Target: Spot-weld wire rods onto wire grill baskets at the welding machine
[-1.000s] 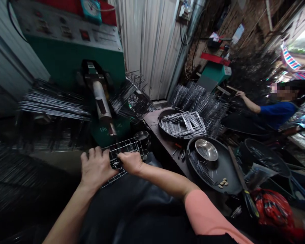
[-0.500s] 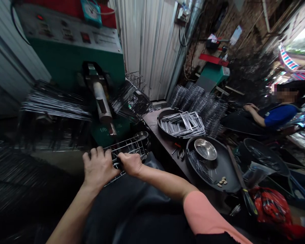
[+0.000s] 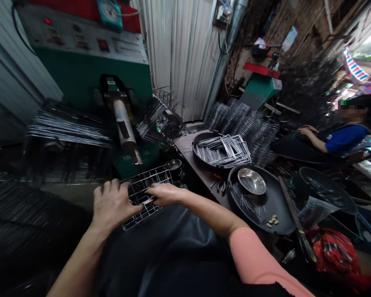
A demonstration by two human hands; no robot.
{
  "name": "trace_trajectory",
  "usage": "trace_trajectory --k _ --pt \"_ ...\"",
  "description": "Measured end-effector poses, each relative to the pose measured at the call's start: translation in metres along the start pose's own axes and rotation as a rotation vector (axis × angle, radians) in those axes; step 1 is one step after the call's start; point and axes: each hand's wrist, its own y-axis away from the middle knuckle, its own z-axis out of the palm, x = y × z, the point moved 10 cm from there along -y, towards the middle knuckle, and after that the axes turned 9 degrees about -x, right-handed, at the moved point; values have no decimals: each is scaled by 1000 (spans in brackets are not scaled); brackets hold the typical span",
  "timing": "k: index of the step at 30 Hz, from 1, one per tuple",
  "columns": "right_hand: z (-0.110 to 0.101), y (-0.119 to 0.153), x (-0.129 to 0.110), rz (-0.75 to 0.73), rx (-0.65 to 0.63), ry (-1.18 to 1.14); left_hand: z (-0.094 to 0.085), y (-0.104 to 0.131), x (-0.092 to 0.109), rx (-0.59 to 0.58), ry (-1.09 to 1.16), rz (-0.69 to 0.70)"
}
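Observation:
A wire basket [image 3: 153, 177] of thin metal rods lies tilted over my lap, below the welding machine's electrode arm [image 3: 126, 132]. My left hand [image 3: 113, 204] grips its left side, fingers over the far part and thumb along the near wires. My right hand [image 3: 165, 194] reaches over the middle of the basket with curled fingers. The fingertips are among the wires, and what they pinch is too small to make out. The electrode tip [image 3: 138, 159] stands just above the basket's far edge. A dark apron [image 3: 173, 247] covers my lap beneath the basket.
Stacked wire frames [image 3: 68, 130] flank the machine on the left. To the right, a pan [image 3: 198, 154] holds rectangular wire frames. A second pan [image 3: 281, 206] holds a metal bowl [image 3: 252, 181] and short wires. Pliers [image 3: 219, 187] lie beside it. Another person [image 3: 343, 138] sits farther right.
The basket has turned and shows more of its grid. My left hand has shifted slightly left; my right hand has gone from a tight fist to a flatter grip.

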Motion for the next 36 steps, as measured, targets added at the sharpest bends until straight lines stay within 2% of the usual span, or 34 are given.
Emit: trace_trajectory --k 3,9,11,16,23,26,32,36 --pt "-2 -2 -3 -40 23 43 -4 -1 -4 13 20 1" --pt "6 -8 -11 55 124 182 -8 -4 -6 52 26 -17" --pt "10 -8 -15 44 97 183 -5 -5 -4 41 37 -16" --pt "4 0 -8 48 -5 34 4 -3 0 -25 28 -8" --pt "4 6 7 178 26 -77 6 2 5 -25 -10 -2" --pt "8 7 11 216 25 -153 6 5 7 -18 -22 -1" --pt "22 8 18 260 -58 -276 7 13 18 -7 -29 38" --pt "31 9 18 306 -34 -286 7 20 27 26 -50 57"
